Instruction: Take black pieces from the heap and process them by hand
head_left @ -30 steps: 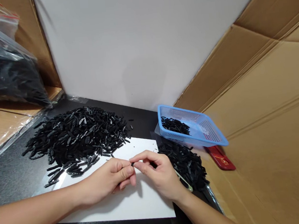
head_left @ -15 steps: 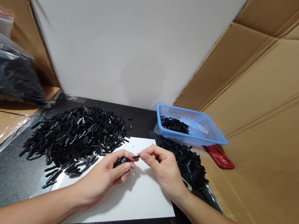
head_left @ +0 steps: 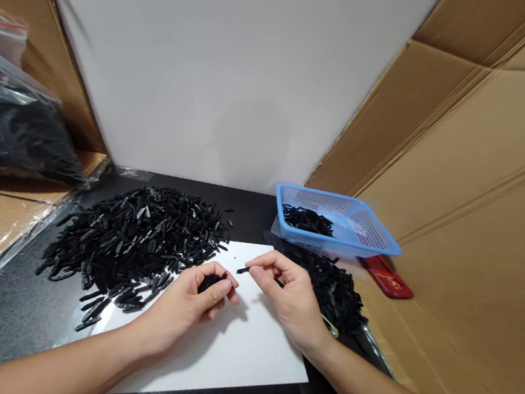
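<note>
My left hand (head_left: 202, 296) curls around several small black elongated pieces (head_left: 211, 281), which show between thumb and fingers. Facing it, my right hand (head_left: 287, 290) pinches one slim black piece (head_left: 242, 270) between thumb and forefinger, its free end pointing left, apart from the left fingertips. Both hands are above a white sheet (head_left: 240, 354). Beyond the left hand lies a large heap of similar black pieces (head_left: 140, 233), some spilling onto the sheet. A second black heap (head_left: 336, 292) is partly hidden behind the right hand.
A blue perforated basket (head_left: 365, 249) with black pieces in it stands at the back right, beside a red object (head_left: 391, 277). A clear plastic bag of dark contents (head_left: 9, 128) is at the far left. Cardboard (head_left: 476, 201) rises on the right, a white panel (head_left: 241, 69) behind.
The pinched black piece has moved slightly away from my left fingertips, leaving a wider gap. My left hand still holds its pieces.
</note>
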`<state>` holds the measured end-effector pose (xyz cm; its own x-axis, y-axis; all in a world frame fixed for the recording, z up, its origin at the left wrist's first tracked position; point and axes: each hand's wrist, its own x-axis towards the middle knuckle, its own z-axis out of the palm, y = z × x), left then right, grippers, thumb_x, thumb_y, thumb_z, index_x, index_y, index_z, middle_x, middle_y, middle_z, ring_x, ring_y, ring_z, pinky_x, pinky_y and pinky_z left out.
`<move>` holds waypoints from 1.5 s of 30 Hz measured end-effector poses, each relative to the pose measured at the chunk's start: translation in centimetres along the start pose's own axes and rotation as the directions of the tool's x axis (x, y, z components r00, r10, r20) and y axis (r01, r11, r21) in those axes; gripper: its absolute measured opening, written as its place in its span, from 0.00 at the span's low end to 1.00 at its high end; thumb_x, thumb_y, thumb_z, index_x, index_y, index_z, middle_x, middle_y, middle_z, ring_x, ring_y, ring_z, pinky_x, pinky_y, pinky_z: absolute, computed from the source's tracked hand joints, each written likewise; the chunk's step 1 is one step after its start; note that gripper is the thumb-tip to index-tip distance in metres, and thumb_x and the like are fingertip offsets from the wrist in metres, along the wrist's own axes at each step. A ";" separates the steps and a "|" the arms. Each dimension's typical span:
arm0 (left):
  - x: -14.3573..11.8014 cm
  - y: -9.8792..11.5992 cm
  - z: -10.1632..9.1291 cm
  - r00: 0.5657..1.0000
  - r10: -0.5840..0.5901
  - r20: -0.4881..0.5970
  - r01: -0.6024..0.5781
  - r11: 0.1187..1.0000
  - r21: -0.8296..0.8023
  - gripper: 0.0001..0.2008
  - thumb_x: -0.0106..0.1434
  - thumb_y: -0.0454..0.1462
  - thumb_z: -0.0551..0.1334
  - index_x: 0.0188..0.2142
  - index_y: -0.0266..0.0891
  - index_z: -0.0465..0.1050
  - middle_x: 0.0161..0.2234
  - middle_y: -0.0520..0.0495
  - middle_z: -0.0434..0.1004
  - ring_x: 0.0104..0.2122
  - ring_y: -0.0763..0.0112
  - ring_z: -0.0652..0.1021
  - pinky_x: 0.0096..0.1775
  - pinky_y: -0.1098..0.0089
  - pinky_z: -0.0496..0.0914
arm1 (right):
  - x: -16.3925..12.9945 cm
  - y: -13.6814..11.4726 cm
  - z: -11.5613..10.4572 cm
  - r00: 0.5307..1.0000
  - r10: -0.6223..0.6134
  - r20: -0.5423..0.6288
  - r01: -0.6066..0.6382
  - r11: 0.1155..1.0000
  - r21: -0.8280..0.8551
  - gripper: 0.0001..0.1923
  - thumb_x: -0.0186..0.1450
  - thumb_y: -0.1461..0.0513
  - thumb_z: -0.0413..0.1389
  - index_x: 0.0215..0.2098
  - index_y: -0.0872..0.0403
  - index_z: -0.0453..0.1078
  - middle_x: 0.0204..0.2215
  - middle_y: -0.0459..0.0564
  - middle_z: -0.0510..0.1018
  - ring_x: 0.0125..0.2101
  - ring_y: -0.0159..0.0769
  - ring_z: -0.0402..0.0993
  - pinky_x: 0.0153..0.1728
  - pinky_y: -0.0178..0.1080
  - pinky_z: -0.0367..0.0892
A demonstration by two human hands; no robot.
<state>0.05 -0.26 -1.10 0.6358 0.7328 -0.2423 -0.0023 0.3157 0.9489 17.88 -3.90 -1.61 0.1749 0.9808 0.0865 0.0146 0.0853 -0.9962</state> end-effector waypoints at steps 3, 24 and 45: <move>0.1 0.0 0.0 0.998 -0.035 -0.053 0.033 0.999 -0.038 0.16 0.63 0.49 0.62 0.33 0.37 0.71 0.19 0.59 0.63 0.21 0.79 0.57 0.23 0.76 0.49 | 0.1 0.0 0.1 0.987 0.135 0.088 -0.154 0.955 0.255 0.13 0.63 0.55 0.57 0.25 0.53 0.63 0.16 0.37 0.60 0.17 0.26 0.47 0.17 0.31 0.44; -0.1 0.4 0.3 0.985 -0.101 -0.136 0.058 0.955 -0.292 0.15 0.59 0.40 0.69 0.46 0.39 0.77 0.22 0.55 0.69 0.25 0.79 0.67 0.28 0.80 0.60 | -0.2 0.0 0.5 0.993 0.036 0.116 -0.005 0.968 -0.251 0.13 0.62 0.56 0.58 0.29 0.56 0.79 0.16 0.40 0.59 0.20 0.29 0.49 0.23 0.36 0.47; 0.1 0.6 0.0 0.960 -0.136 -0.246 0.052 0.945 -0.322 0.16 0.55 0.37 0.70 0.44 0.38 0.77 0.32 0.50 0.78 0.27 0.80 0.71 0.29 0.79 0.63 | 0.0 -0.1 0.0 0.998 0.063 0.029 -0.058 0.987 -0.153 0.12 0.58 0.57 0.61 0.35 0.55 0.81 0.15 0.37 0.53 0.19 0.28 0.48 0.23 0.36 0.48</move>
<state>0.11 0.00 -0.54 0.4208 0.8084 -0.4115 -0.2178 0.5304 0.8193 17.91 -3.92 -1.56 0.1464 0.9890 0.0234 0.1548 0.0004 -0.9879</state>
